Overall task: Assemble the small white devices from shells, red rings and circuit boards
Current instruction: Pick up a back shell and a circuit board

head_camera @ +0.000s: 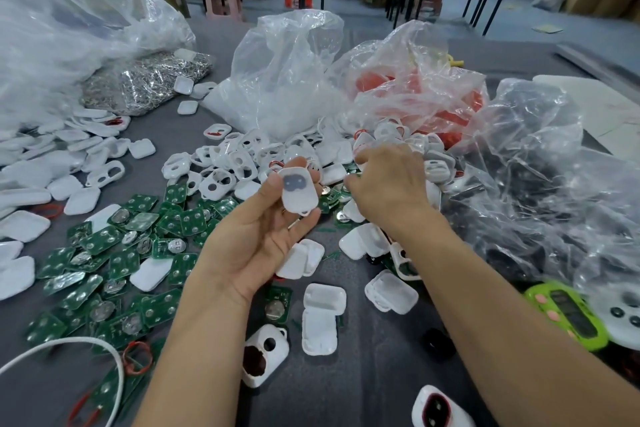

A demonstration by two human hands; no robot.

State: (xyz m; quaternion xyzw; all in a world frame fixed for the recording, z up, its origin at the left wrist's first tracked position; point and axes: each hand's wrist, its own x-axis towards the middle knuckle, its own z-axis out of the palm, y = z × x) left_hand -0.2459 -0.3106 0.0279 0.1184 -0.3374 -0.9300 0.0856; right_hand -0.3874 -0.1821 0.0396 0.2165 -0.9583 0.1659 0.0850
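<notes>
The grey table in front of me is strewn with parts. My left hand pinches a white shell between thumb and fingers above green circuit boards. Beyond, my right hand reaches into the shell pile; whether it grips anything, I cannot tell.

My left hand held a matt white plastic shell; crinkled glossy clear bags; green glossy circuit boards.
</notes>
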